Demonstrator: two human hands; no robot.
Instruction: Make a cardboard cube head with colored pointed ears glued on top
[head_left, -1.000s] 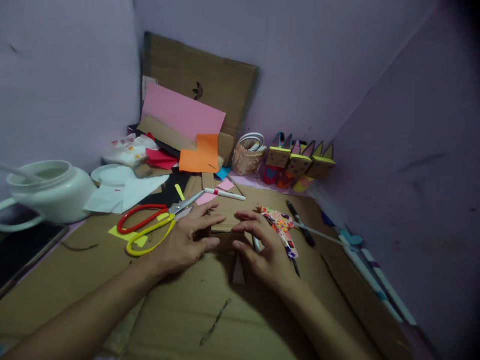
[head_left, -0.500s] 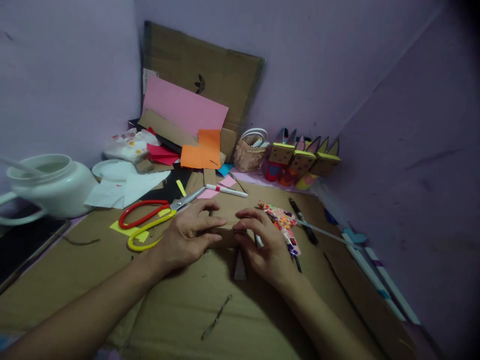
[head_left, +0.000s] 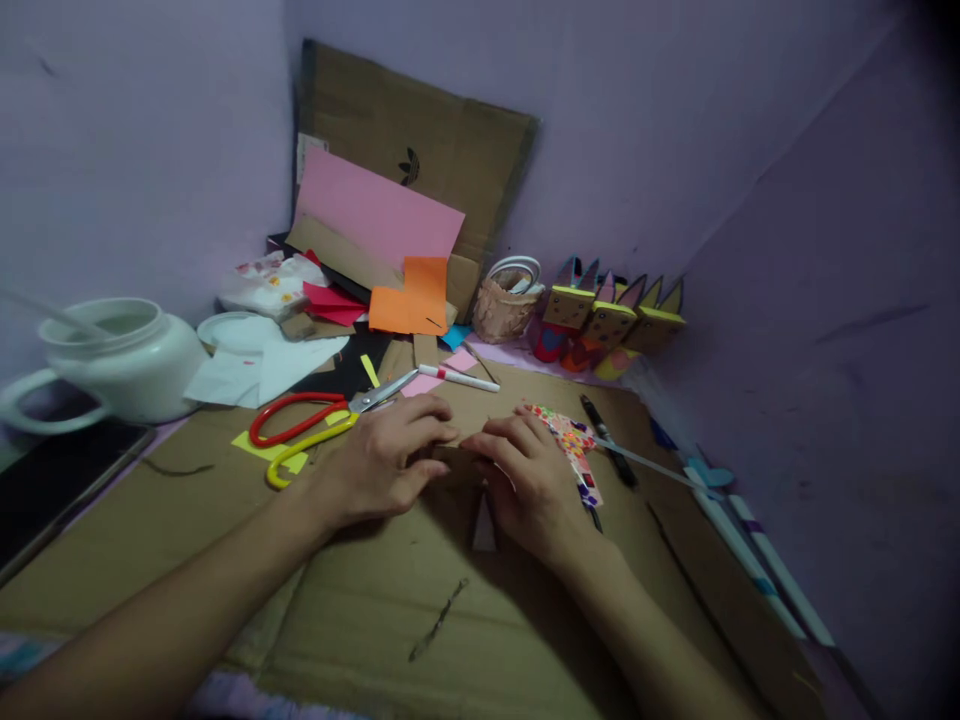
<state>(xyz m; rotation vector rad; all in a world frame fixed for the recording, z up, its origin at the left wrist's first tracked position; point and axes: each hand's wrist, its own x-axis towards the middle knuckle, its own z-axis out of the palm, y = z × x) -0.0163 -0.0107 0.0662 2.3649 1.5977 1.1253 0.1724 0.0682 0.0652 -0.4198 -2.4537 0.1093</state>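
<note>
Both hands meet near the middle of the cardboard sheet [head_left: 360, 600], gripping a small brown cardboard piece [head_left: 459, 466] between them. My left hand [head_left: 390, 460] has curled fingers on its left end. Fingers of my right hand [head_left: 525, 480] close on the right end, with the fingertips hidden in part. Beneath the right hand lies a small pale triangular piece [head_left: 484, 525]. Scissors [head_left: 315, 430] with red and yellow handles rest left of the hands. To the right is a floral patterned piece [head_left: 574, 445], beside a black pen [head_left: 607, 440].
A white pot [head_left: 120, 360] and a dark phone [head_left: 67, 490] are at the left. Behind are orange paper [head_left: 420, 300], pink paper [head_left: 382, 210], a small basket [head_left: 506, 305] and eared cardboard figures [head_left: 611, 320]. A twisted strip [head_left: 439, 620] lies in front.
The view has shifted slightly, moving the left-side objects rightward. Both hands remain at the cardboard piece, whose front face shows less between the fingers.
</note>
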